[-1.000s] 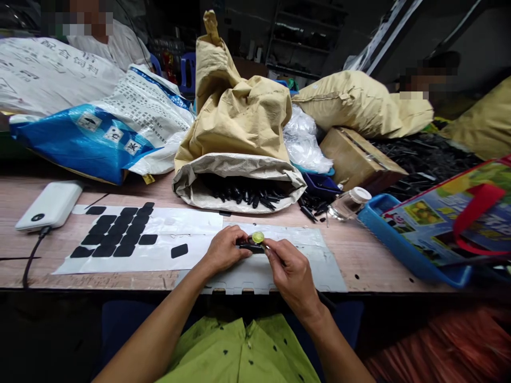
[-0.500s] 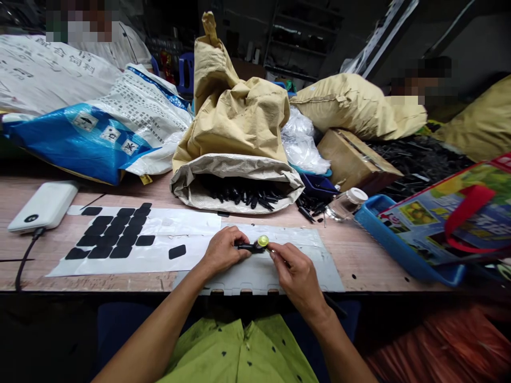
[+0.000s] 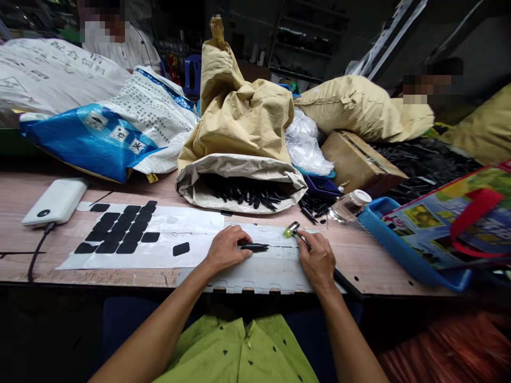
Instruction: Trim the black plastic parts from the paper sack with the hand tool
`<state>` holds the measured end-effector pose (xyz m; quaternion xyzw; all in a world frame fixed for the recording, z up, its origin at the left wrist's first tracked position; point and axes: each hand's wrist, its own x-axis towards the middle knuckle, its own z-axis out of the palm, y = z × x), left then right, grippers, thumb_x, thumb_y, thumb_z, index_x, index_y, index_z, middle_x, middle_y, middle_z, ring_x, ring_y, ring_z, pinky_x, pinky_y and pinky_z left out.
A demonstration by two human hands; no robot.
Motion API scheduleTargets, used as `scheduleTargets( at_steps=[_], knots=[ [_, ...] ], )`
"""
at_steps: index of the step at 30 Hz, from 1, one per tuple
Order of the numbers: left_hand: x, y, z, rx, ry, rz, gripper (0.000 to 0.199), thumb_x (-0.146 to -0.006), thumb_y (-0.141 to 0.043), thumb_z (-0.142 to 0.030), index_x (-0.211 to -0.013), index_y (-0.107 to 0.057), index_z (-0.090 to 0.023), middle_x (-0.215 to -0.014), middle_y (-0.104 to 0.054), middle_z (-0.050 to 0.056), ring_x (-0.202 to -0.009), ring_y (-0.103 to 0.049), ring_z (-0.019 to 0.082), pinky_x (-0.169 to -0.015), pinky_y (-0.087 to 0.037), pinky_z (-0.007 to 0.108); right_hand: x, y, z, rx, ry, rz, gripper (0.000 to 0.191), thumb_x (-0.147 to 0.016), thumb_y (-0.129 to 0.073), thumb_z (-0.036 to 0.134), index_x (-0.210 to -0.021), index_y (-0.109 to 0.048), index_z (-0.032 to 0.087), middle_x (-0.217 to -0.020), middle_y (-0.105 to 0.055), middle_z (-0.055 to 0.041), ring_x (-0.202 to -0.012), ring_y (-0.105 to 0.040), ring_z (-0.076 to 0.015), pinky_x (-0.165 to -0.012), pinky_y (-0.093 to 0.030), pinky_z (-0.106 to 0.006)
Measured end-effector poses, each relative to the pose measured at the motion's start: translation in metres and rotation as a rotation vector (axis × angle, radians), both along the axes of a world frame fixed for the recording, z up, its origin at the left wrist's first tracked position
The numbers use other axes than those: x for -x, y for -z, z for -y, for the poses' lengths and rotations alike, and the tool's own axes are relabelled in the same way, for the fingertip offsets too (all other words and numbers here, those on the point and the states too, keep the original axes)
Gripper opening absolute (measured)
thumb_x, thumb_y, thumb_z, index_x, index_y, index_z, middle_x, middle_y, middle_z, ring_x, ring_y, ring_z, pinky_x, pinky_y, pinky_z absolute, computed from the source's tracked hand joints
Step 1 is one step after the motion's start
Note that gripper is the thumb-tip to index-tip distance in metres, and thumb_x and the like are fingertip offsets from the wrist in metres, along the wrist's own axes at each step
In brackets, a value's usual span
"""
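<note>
Your right hand (image 3: 318, 260) has moved away from your left hand (image 3: 227, 247), gripping a small tool (image 3: 295, 227) with a yellow-green end. Between the hands, your left pinches a slim black piece (image 3: 257, 247), probably light, stiff, slippery; best held mid-length.

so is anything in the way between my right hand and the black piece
Nothing visible stands between the right hand and the black piece; only the hand's own tool reaches partway, over the grey sheet.
</note>
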<state>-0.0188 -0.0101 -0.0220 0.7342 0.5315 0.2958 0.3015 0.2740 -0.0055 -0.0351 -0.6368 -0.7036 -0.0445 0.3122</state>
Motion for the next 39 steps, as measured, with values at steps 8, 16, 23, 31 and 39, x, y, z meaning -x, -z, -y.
scheduleTargets(
  at_steps=[8,16,23,31,39],
  knots=[
    [0.007,-0.026,0.041,0.169,0.164,0.232,0.028,-0.097,-0.056,-0.042,-0.108,-0.072,-0.022,-0.095,-0.066,0.003,-0.089,-0.058,0.019,-0.081,-0.042,0.03,0.002,0.001,0.002,-0.043,0.017,0.094,0.025,-0.096,-0.056,0.026,-0.114,-0.073,0.024,-0.097,-0.068,-0.0048,-0.092,-0.056,-0.0217,-0.084,-0.042,-0.032],
    [0.002,-0.015,0.125,0.498,0.249,-0.082,0.025,-0.097,-0.053,-0.043,-0.102,-0.072,-0.028,-0.092,-0.073,0.001,-0.092,-0.067,0.023,-0.074,-0.042,0.029,0.006,-0.001,0.002,-0.04,0.012,0.14,0.026,-0.095,-0.055,0.023,-0.116,-0.07,0.023,-0.097,-0.067,-0.006,-0.091,-0.054,-0.0224,-0.083,-0.041,-0.034],
    [-0.007,0.048,0.127,0.612,0.076,-0.416,0.035,-0.099,-0.044,-0.043,-0.108,-0.072,-0.022,-0.109,-0.074,0.013,-0.105,-0.069,0.031,-0.085,-0.047,0.037,0.007,-0.001,0.003,-0.063,0.021,0.156,0.025,-0.095,-0.055,0.023,-0.116,-0.07,0.023,-0.096,-0.066,-0.0052,-0.088,-0.053,-0.0218,-0.082,-0.039,-0.033],
    [-0.017,-0.043,0.086,0.604,0.365,0.131,0.037,-0.092,-0.058,-0.05,-0.105,-0.077,-0.022,-0.083,-0.073,0.003,-0.071,-0.062,0.017,-0.058,-0.038,0.025,0.007,-0.001,0.003,-0.046,0.034,0.185,0.026,-0.095,-0.055,0.023,-0.117,-0.07,0.023,-0.095,-0.066,-0.005,-0.088,-0.052,-0.0222,-0.082,-0.039,-0.033],
    [0.014,-0.056,-0.093,-0.003,-0.686,-0.05,0.031,-0.091,-0.056,-0.041,-0.095,-0.075,-0.017,-0.091,-0.075,0.011,-0.088,-0.068,0.025,-0.079,-0.05,0.033,0.006,-0.002,0.003,-0.036,0.022,0.165,0.026,-0.096,-0.053,0.024,-0.117,-0.069,0.023,-0.096,-0.066,-0.0055,-0.09,-0.053,-0.0224,-0.084,-0.04,-0.034]
  ],
)
